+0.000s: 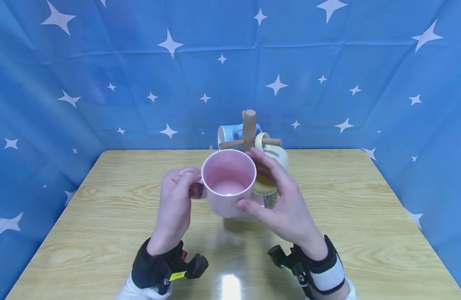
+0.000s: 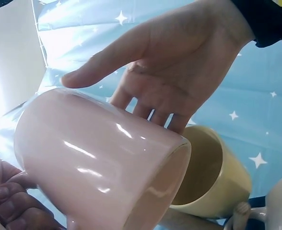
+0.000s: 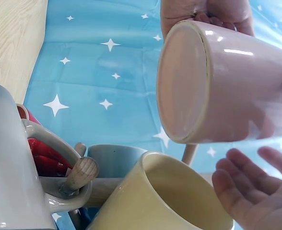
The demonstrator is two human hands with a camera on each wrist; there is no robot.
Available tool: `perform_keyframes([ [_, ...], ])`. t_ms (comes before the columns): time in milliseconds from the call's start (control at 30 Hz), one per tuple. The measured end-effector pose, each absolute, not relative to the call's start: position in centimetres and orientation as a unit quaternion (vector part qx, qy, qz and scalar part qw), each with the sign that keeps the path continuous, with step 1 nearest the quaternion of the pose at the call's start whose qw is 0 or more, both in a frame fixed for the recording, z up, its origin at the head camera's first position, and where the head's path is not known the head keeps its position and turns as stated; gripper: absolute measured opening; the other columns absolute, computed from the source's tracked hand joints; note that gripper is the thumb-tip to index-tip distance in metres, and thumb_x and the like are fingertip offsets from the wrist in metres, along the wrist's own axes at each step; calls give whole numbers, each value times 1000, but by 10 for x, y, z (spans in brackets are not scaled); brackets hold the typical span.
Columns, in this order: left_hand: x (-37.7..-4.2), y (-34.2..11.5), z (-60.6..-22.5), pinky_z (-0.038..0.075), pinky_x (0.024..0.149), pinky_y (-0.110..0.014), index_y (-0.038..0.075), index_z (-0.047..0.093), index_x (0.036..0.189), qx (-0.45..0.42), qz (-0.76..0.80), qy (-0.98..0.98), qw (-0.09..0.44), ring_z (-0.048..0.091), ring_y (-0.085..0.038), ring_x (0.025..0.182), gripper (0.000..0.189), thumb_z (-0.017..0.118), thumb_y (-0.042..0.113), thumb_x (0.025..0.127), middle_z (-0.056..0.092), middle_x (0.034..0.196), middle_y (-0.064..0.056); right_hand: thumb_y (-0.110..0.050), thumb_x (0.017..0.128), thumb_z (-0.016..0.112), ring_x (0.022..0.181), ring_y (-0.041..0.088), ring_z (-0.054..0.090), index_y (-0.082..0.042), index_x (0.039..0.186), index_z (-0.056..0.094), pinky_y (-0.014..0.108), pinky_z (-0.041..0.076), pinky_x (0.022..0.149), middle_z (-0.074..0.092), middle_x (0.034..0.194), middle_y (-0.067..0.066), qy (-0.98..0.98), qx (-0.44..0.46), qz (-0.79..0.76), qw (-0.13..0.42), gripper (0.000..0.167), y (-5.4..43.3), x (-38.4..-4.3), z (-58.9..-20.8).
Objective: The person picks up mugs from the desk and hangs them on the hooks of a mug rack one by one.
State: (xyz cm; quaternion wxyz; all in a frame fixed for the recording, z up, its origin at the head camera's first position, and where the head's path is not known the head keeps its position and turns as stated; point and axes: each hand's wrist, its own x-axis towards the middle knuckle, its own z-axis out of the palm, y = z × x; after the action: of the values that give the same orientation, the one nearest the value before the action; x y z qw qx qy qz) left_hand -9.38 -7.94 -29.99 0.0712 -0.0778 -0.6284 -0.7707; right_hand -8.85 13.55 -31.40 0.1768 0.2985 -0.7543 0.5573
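Observation:
A pink mug (image 1: pixel 230 204) is held up above the table in front of a wooden mug tree (image 1: pixel 249 129), its mouth tilted toward the head camera. My left hand (image 1: pixel 175 204) grips its handle, which the fingers mostly hide; the curled fingers (image 2: pixel 23 211) show in the left wrist view. On the other side, my right hand (image 1: pixel 286 204) stands spread beside the mug, thumb near its front and fingers behind. In the right wrist view this right hand (image 3: pixel 261 191) has relaxed fingers just below the mug's wall (image 3: pixel 241 91).
On the mug tree hang a light blue mug (image 1: pixel 226 133), a cream mug (image 1: pixel 279 154) and a yellow mug (image 3: pixel 117 206). A white mug (image 3: pixel 11 163) and something red (image 3: pixel 45 158) also show there. Behind the wooden table (image 1: pixel 114 225) hangs a blue star-patterned cloth (image 1: pixel 133 75).

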Motion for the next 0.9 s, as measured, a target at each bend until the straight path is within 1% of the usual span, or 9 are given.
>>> perform_keyframes([
  [67, -94, -77, -300, 50, 68, -25, 17, 57, 55, -79, -770, -630, 69, 50, -9, 64, 44, 49, 3, 96, 53, 62, 9, -30, 84, 90, 135, 18, 62, -8, 158, 44, 24, 47, 116, 60, 151, 15, -758, 294, 556, 171, 91, 136, -88, -314],
  [200, -94, -73, -301, 50, 67, -25, 15, 55, 55, -83, -769, -630, 66, 49, -9, 64, 42, 50, 3, 95, 50, 61, 8, -25, 80, 93, 131, 22, 63, -13, 161, 41, 27, 51, 110, 62, 148, 13, -771, 285, 549, 152, 97, 137, -88, -316],
  [267, -94, -72, -302, 50, 66, -25, 12, 50, 54, -86, -767, -632, 64, 48, -10, 64, 41, 50, 3, 94, 48, 60, 8, -24, 78, 94, 129, 24, 64, -15, 162, 39, 29, 53, 107, 63, 147, 12, -778, 279, 544, 143, 101, 137, -87, -316],
  [367, -93, -71, -303, 48, 65, -26, 1, 42, 55, -91, -763, -638, 61, 47, -11, 63, 39, 50, 3, 94, 43, 59, 8, -27, 76, 96, 128, 24, 63, -19, 163, 36, 30, 54, 103, 62, 147, 11, -784, 273, 541, 135, 105, 136, -87, -317],
  [467, -93, -70, -304, 45, 63, -27, -6, 35, 59, -95, -761, -640, 59, 45, -12, 62, 39, 50, 3, 93, 38, 58, 7, -28, 75, 97, 128, 24, 62, -20, 163, 36, 31, 55, 102, 61, 148, 10, -782, 270, 546, 131, 107, 135, -87, -317],
  [600, -93, -68, -306, 42, 63, -27, -7, 31, 61, -101, -762, -637, 57, 41, -12, 61, 38, 50, 3, 92, 34, 59, 5, -23, 72, 98, 130, 24, 60, -16, 163, 35, 34, 55, 103, 61, 147, 9, -775, 266, 561, 117, 110, 133, -86, -316],
  [767, -94, -66, -307, 40, 62, -25, -12, 37, 62, -107, -762, -636, 53, 40, -11, 60, 35, 49, 2, 92, 35, 58, 7, -13, 70, 98, 131, 25, 58, -14, 162, 35, 41, 57, 102, 61, 145, 8, -770, 256, 577, 93, 112, 130, -86, -316],
  [833, -94, -66, -308, 40, 62, -25, -14, 41, 63, -110, -761, -638, 53, 39, -11, 59, 34, 49, 2, 92, 37, 58, 8, -13, 70, 98, 131, 25, 58, -14, 161, 36, 44, 57, 101, 61, 146, 8, -768, 252, 583, 84, 111, 129, -86, -317],
  [900, -95, -65, -309, 39, 61, -25, -14, 42, 64, -111, -759, -640, 52, 38, -11, 58, 34, 48, 2, 93, 37, 58, 8, -17, 70, 99, 131, 26, 57, -15, 161, 37, 46, 57, 101, 60, 146, 7, -763, 248, 592, 77, 109, 128, -86, -317],
])
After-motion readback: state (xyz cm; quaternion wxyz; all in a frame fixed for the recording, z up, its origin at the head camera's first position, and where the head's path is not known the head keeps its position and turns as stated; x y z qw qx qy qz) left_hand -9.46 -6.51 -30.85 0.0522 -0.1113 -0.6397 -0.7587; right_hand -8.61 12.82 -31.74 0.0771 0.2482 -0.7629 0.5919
